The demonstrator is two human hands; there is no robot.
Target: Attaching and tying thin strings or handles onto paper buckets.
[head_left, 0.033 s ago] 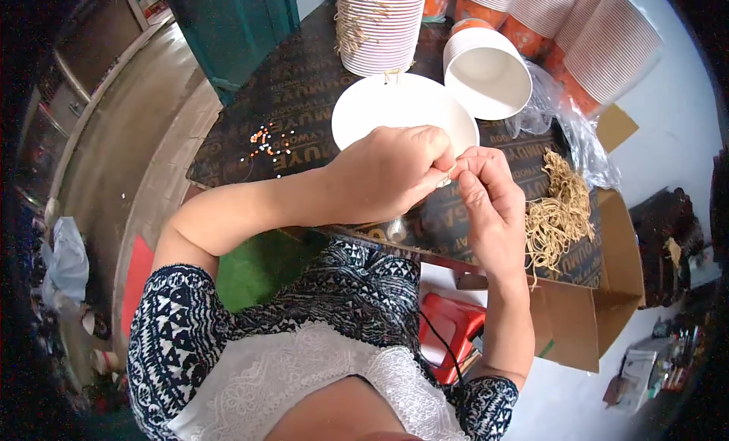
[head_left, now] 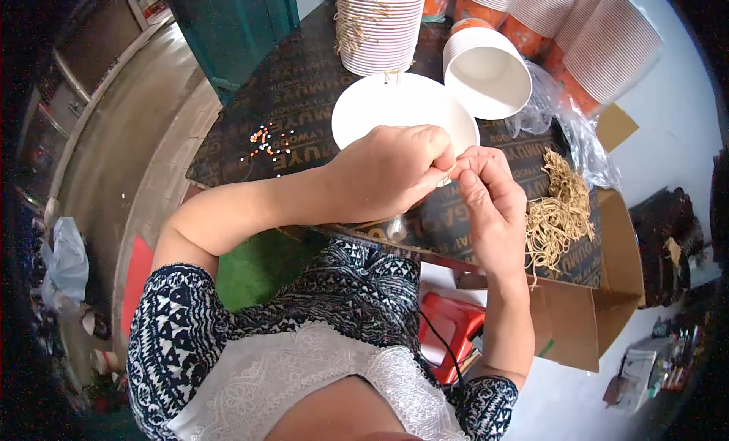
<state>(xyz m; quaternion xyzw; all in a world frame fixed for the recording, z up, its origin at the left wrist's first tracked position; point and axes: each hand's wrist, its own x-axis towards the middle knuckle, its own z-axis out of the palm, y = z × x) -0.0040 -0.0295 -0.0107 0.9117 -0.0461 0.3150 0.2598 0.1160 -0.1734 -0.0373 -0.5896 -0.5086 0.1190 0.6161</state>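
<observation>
At the far left of the frame a grey concrete floor (head_left: 114, 160) runs down past a dark green cabinet (head_left: 228, 23) at the upper left. Right of that starts the dark patterned counter (head_left: 304, 99), with a scatter of tiny orange and white beads (head_left: 266, 141) lying on it left of centre.

My left hand (head_left: 387, 171) comes in from the lower left and sits at the middle of the frame, its fingers curled together and pinched on a thin tan string (head_left: 449, 173) at the point where it meets my right hand (head_left: 493, 205). My right fingers are also closed on that same string, thumb pressed against forefinger, so both hands touch each other around it. The string is too small to see more than a short pale loop between the fingertips.

Just behind my hands, toward the top, lies a white paper bowl (head_left: 395, 110), partly hidden by my left knuckles. Above it stands a tall stack of white bowls (head_left: 380, 27) with strings hanging from their rims. Right of centre a white cup (head_left: 490, 76) lies tipped on its side, and sleeves of orange-and-white cups (head_left: 600, 46) fill the upper right. A pile of tan strings (head_left: 558, 213) rests on the counter just right of my right hand, with an open cardboard box (head_left: 600, 319) below it.
</observation>
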